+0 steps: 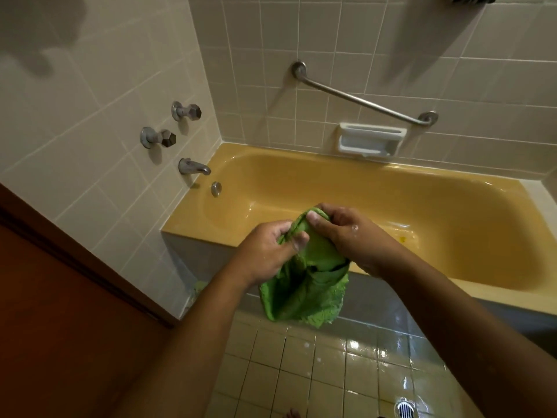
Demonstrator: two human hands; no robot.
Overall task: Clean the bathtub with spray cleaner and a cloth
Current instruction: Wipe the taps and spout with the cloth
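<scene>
A green cloth [304, 292] hangs bunched between both hands, in front of the near rim of the yellow bathtub [187, 220]. My left hand [265, 251] grips its upper left part, fingers closed around the fabric. My right hand [349, 236] pinches the top of the cloth, with wet drops on its back. The cloth's lower part droops over the tub's grey front panel. No spray cleaner bottle is in view.
Two taps [187, 111] and a spout [193, 166] stick out of the tiled left wall. A grab bar [361, 99] and a white soap dish [370, 141] are on the back wall. A wet tiled floor with a drain [405, 408] lies below. A brown door [60, 312] stands at the left.
</scene>
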